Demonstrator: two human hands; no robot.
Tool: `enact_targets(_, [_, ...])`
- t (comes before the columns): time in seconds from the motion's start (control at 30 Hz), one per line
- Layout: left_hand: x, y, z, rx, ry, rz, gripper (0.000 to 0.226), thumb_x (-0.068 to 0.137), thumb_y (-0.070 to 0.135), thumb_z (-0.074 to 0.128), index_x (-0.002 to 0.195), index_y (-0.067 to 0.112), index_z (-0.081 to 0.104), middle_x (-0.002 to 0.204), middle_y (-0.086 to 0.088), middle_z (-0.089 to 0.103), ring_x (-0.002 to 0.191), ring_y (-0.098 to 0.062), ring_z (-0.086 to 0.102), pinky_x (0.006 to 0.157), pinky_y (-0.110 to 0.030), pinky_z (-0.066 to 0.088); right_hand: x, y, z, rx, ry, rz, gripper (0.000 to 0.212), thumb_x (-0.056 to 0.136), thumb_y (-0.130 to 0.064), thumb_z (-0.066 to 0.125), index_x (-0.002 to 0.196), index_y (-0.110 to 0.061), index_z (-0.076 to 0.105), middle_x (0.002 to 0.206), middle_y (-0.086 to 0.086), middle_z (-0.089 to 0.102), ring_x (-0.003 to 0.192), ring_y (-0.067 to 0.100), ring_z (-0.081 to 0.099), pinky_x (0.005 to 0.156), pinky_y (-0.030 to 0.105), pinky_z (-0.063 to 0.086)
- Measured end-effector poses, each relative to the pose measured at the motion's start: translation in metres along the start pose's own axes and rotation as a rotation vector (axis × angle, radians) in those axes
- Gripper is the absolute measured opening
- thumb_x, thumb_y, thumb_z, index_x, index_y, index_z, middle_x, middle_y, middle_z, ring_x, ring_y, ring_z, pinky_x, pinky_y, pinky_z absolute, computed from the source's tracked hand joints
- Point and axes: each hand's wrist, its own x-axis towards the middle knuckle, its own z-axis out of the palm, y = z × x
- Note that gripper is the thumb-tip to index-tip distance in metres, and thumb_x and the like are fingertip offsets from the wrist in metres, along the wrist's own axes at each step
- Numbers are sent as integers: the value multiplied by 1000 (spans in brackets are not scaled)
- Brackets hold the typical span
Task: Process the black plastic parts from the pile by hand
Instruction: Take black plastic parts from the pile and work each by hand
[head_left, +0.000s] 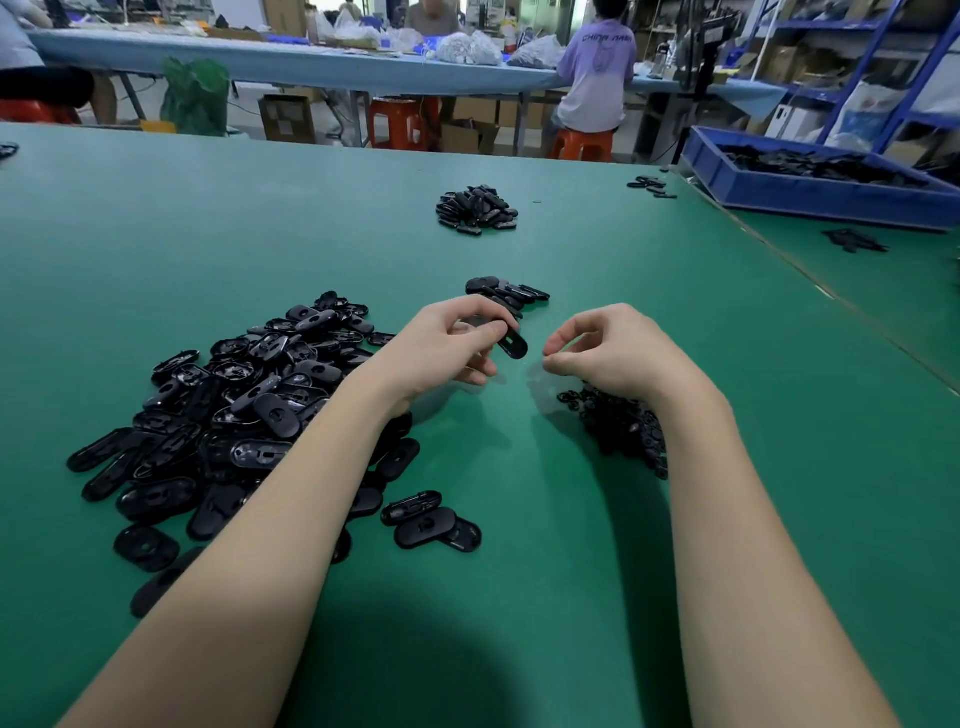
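Left grip pinches with curled fingers; right grip curls loosely beside it.

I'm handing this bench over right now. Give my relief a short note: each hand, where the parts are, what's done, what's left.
Left hand: grips one black part above the green table.
Right hand: fingers curled, fingertips pinched; too small to tell whether it holds anything.
Big pile of black parts lies on the left, under the left forearm.
Small scrap heap lies under the right wrist.
Small group of parts lies just beyond the hands; far pile lies further back.
Done: apparently those two smaller groups.
Left: the held part, then most of the big pile.
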Motion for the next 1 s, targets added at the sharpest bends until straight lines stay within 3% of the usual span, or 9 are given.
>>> enact_targets(0.23, [-1, 0, -3, 20, -15, -6, 13, 92, 16, 71, 102, 23, 75, 102, -2, 77, 84, -10, 71, 72, -21, 54, -2, 0, -1, 83, 40, -29, 4, 87, -31, 74, 84, -33, 73, 83, -11, 76, 64, 3, 58, 55, 17, 42])
enact_targets(0.33, [-1, -1, -3, 15, 5, 7, 15, 91, 13, 72, 103, 22, 74, 94, 2, 76, 82, -8, 70, 71, -19, 53, -3, -1, 1, 77, 34, -40, 4, 90, -32, 71, 86, -33, 71, 81, -13, 77, 63, 3, 56, 60, 22, 41])
enact_targets(0.43, [-2, 0, -4, 18, 1, 15, 19, 92, 7, 69, 107, 19, 70, 81, 9, 75, 78, -7, 69, 69, -17, 53, -2, -1, 2, 146, 61, -47, 3, 86, -30, 73, 83, -30, 74, 78, -13, 73, 53, -1, 52, 54, 17, 42])
enact_targets(0.57, [-1, 1, -3, 11, 18, 12, 25, 91, 4, 68, 110, 19, 64, 85, 4, 77, 76, -10, 69, 73, -26, 52, 0, -5, 3, 250, 89, -70, 3, 85, -24, 75, 82, -25, 76, 67, -15, 66, 55, 1, 53, 55, 15, 43])
enact_targets(0.67, [-1, 0, -3, 18, 31, 9, 23, 91, 5, 69, 108, 20, 65, 87, 4, 77, 75, -10, 69, 73, -26, 51, 0, -6, 3, 290, 114, -59, 6, 85, -20, 76, 86, -26, 76, 71, -15, 71, 60, 2, 57, 56, 15, 46])
enact_targets(0.73, [-1, 0, -2, 30, 37, 13, 22, 90, 6, 70, 106, 21, 66, 87, 4, 77, 75, -10, 68, 72, -24, 50, 0, -7, 3, 313, 132, -43, 7, 85, -20, 77, 84, -26, 77, 67, -16, 69, 53, -2, 54, 51, 11, 43])
enact_targets(0.87, [-2, 2, 0, 50, 30, 29, 21, 89, 9, 73, 105, 22, 68, 87, 2, 76, 74, -10, 67, 70, -23, 50, -1, -11, 5, 345, 103, -16, 8, 84, -19, 78, 82, -26, 80, 65, -15, 69, 47, -2, 47, 59, 20, 42])
enact_targets(1.0, [-2, 3, 0, 57, 9, 46, 22, 88, 12, 74, 107, 22, 68, 85, 3, 76, 74, -8, 65, 69, -22, 49, -1, -14, 8, 326, 113, 0, 6, 83, -21, 79, 82, -26, 81, 63, -13, 64, 42, 0, 40, 57, 23, 38])
